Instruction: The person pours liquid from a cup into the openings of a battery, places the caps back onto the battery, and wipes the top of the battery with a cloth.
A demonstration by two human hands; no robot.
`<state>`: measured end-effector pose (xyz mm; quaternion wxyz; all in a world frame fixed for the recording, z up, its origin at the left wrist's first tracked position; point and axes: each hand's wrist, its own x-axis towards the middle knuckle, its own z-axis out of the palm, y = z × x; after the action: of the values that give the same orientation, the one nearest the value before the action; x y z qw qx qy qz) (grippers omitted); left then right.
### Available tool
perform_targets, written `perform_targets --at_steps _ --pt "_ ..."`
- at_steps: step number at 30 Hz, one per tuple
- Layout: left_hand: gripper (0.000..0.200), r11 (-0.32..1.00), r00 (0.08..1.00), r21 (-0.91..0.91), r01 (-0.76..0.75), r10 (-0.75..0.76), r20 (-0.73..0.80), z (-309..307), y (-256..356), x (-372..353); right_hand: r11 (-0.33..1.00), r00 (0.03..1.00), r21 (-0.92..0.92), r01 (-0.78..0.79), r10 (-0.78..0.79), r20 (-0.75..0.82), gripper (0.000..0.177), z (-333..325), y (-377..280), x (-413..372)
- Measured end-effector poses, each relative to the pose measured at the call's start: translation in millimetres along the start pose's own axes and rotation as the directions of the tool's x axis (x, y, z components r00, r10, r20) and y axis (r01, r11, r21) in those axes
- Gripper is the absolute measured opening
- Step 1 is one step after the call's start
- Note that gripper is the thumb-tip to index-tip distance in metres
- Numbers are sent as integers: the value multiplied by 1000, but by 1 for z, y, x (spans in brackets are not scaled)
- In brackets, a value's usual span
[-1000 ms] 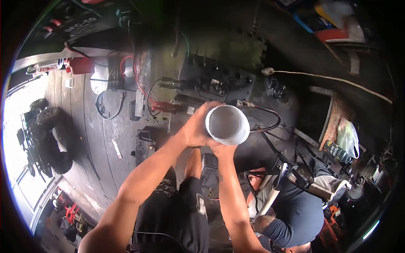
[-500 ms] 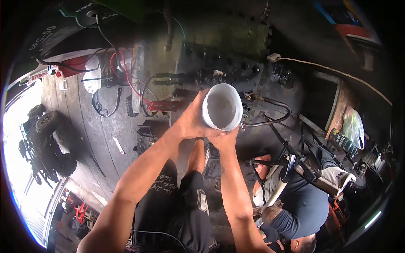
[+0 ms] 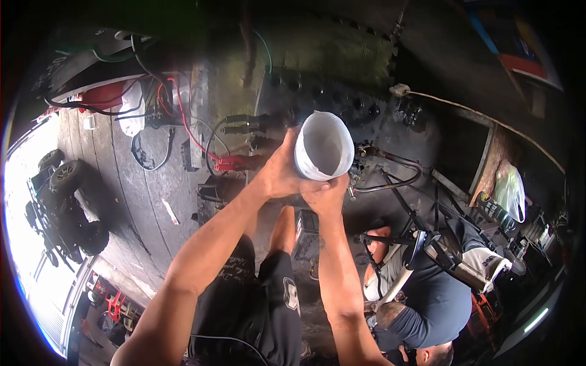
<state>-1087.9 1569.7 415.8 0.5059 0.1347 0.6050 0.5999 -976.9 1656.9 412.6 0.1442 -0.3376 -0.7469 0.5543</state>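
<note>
Both hands hide the white cup's lower half.

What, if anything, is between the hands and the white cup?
Nothing visible. The left hand wraps the side of the white cup, and the right hand grips it from below, fingers directly on it.

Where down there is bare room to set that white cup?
Bare floor planks lie between the quad bike and the red clamps. Leads crowd the dark machine beneath the white cup; a crouching person fills the right.
</note>
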Motion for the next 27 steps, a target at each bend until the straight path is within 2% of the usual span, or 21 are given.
perform_targets --at_steps 3,5,8,18,24,27 --pt "110 1000 1000 10 -3 3 21 -1 1 2 1000 1000 -2 18 -18 -18 68 -1 -5 3" --pt "109 998 999 46 37 -39 33 -2 0 3 1000 1000 -9 -26 26 13 68 -2 -3 4" --pt "109 1000 1000 18 4 -4 28 0 -1 8 998 998 5 -68 68 17 69 -3 -2 6" --pt "108 1000 1000 -12 8 -8 2 -2 -4 6 998 1000 -62 -14 15 13 69 -1 -12 13" --pt "105 998 997 -54 33 -36 -62 -8 -9 -4 996 998 76 -49 46 41 66 9 -19 13" --pt "103 997 996 -53 51 -54 -70 -11 -7 -5 998 999 60 -25 23 36 66 11 -21 14"
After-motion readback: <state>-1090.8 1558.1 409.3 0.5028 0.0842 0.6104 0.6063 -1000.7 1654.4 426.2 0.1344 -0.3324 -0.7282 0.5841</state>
